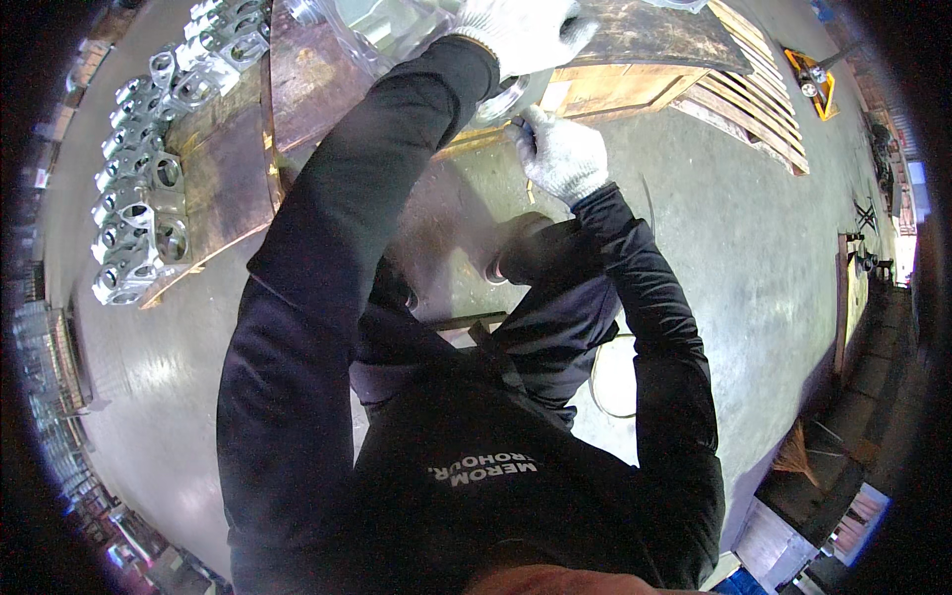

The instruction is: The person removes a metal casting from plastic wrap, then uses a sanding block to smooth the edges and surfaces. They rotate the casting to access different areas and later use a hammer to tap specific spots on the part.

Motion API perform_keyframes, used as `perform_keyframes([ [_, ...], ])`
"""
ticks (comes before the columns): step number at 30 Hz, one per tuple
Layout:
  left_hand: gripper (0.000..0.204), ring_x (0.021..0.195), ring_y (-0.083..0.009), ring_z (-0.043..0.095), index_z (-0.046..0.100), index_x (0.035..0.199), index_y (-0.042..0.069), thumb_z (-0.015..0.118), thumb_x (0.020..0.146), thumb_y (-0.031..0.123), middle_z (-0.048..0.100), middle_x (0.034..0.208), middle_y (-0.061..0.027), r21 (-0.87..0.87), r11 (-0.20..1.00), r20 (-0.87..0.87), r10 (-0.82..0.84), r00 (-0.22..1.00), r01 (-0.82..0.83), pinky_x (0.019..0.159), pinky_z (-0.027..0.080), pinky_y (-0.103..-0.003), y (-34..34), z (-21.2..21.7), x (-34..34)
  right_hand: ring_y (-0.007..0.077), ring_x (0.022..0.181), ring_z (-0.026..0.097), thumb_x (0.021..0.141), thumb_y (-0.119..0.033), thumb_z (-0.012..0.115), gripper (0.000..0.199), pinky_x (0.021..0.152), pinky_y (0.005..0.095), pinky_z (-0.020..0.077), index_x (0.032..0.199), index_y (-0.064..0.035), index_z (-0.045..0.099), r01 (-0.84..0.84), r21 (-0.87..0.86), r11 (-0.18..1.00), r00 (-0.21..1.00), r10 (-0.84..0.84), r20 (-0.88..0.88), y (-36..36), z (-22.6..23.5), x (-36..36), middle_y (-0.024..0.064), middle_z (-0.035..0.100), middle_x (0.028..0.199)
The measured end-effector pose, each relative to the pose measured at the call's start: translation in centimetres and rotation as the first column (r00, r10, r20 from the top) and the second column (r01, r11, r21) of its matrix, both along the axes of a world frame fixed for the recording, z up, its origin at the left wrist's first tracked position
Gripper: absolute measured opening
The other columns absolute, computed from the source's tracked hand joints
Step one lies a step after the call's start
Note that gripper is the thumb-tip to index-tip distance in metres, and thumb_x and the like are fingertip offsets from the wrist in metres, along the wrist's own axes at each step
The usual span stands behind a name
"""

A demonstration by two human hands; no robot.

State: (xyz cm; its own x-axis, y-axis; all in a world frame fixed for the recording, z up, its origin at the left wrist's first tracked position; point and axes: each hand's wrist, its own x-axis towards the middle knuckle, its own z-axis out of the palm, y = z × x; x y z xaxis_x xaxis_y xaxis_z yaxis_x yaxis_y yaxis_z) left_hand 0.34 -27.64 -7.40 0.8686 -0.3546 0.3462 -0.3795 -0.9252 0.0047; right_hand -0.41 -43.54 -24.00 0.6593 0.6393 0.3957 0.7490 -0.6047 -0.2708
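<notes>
My left hand (521, 35), in a white knit glove, reaches to the top of the view and lies over a silvery metal casting (382, 25) on the work table. Its fingers curl at the casting, part of which is hidden behind the hand and sleeve. Below the left hand, a round metal opening (511, 97) shows at the table's near edge. Close to that opening is my right hand (563, 157), gloved too, with thumb and fingers pinched together. Something thin and yellowish shows by its fingertips, too small to name.
Many similar metal castings (149, 208) stand in rows on a wooden board (223, 178) at the left. A slatted wooden pallet (744, 104) lies right of the table. Farther right are a yellow pallet jack (818, 89) and a broom (796, 456). Grey floor (739, 258) surrounds my legs.
</notes>
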Motion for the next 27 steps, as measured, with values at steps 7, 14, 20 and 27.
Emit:
perform_keyframes([
  [7, 0.027, 0.097, -0.029, 0.065, 0.071, 0.102, 0.009, 0.061, 0.092, 0.033, 0.07, 0.099, -0.0113, -0.017, 1.0, 0.007, 0.0, 1.0, 0.0, 0.086, 0.05, -0.044, 0.1, 0.5, 0.0, 0.0378, 0.075, 0.071, 0.094, -0.038, 0.06, 0.026, 0.07, 0.0471, 0.0567, 0.1, -0.0127, 0.065, 0.063, -0.337, 0.939, 0.953, -0.157, -0.26, 0.0, -4.7, -2.1, 0.0167, 0.072, 0.079],
  [14, 0.027, 0.098, -0.0292, 0.065, 0.071, 0.102, 0.01, 0.061, 0.092, 0.033, 0.07, 0.1, -0.011, -0.072, 0.997, -0.018, -0.004, 1.0, 0.002, 0.088, 0.05, -0.045, 0.4, -0.4, -0.7, 0.0398, 0.083, 0.071, 0.098, -0.043, 0.057, 0.036, 0.073, 0.0485, 0.0564, 0.104, -0.0075, 0.06, 0.175, -0.042, 0.984, 0.949, -0.18, -0.259, -0.7, -0.6, -2.7, 0.0168, 0.074, 0.088],
  [20, 0.037, 0.094, -0.0248, 0.063, 0.073, 0.093, 0.013, 0.055, 0.097, 0.046, 0.069, 0.093, -0.0059, 0.015, 0.997, 0.16, 0.067, 0.985, -0.07, 0.088, 0.047, -0.042, 0.7, -2.7, 1.3, 0.0411, 0.084, 0.071, 0.095, -0.034, 0.067, 0.029, 0.074, 0.0441, 0.0563, 0.107, -0.0076, 0.062, 0.518, 0.2, 0.831, 0.846, -0.465, -0.261, -10.5, -1.0, -1.4, 0.0204, 0.073, 0.089],
  [27, 0.06, 0.137, -0.0344, 0.044, 0.056, 0.135, 0.009, 0.07, 0.084, 0.039, 0.052, 0.139, -0.0161, -0.083, 0.995, 0.485, -0.009, 0.875, 0.056, 0.12, 0.031, -0.049, 1.2, -4.7, -2.8, 0.0381, 0.09, 0.073, 0.088, -0.038, 0.068, 0.044, 0.075, 0.0452, 0.0564, 0.112, -0.0008, 0.063, 0.783, -0.16, 0.601, 0.485, -0.752, -0.447, -28.0, -22.1, -9.1, 0.0225, 0.072, 0.095],
])
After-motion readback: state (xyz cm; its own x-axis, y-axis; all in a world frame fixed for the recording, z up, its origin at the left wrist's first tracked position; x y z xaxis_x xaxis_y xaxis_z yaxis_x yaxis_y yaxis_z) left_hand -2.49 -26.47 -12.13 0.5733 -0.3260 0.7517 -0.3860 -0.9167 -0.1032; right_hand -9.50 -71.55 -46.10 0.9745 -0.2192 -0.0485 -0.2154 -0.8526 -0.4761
